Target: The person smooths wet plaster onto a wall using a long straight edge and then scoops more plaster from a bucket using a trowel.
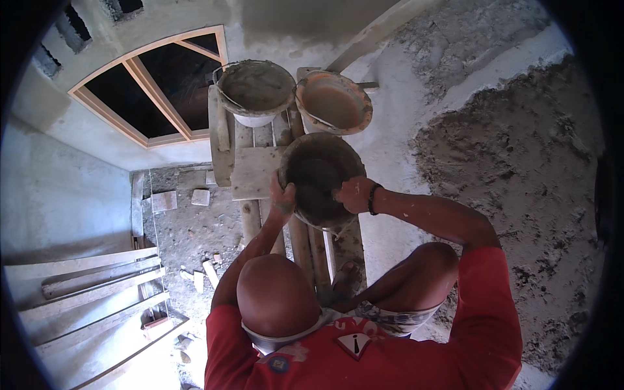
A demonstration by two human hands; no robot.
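Observation:
A dark, mortar-caked bucket (356, 155) stands on a bench of planks and poles in front of me, its shadowed inside holding something dark. My left hand (282, 196) grips its left rim, thumb toward the inside. Over the right part of its opening is my right hand (355, 194), fingers curled closed and pointing inward. Whatever those fingers hold, if anything, is hidden. Just beyond stand a bucket of grey mortar (257, 86) with a wire handle and an orange-rimmed bucket (333, 102) with cloudy liquid. A flat board (257, 173) lies left of the dark bucket.
My bent knees (273, 279) are close below the bench poles (300, 250). A wooden window frame (153, 84) is set in the far wall. Stacked planks (97, 286) lie at left, beside rubble (201, 197). Rough earth (513, 162) spreads on the right.

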